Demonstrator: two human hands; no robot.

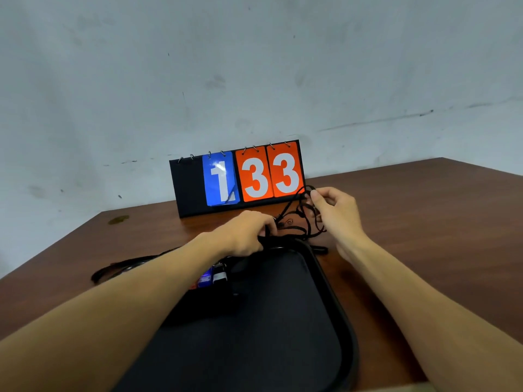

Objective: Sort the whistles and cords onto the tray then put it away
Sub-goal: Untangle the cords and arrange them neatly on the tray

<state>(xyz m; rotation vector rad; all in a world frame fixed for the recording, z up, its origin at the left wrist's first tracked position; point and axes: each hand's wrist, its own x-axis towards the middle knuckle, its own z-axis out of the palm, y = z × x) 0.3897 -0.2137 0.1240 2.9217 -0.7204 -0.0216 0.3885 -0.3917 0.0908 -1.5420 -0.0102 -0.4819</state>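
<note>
Tray [268, 335] holds whistles [210, 277] at ten o'clock; left grip [246, 233] and right grip [336, 210] pinch tangled cords [297, 222] at twelve; sorting unfinished.

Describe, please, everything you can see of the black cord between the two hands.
The black cord is thin, matte and tangled in loose loops, held over the brown table just beyond the far rim of the black tray. The right hand pinches its upper loop; the left hand grips its lower strands.
</note>
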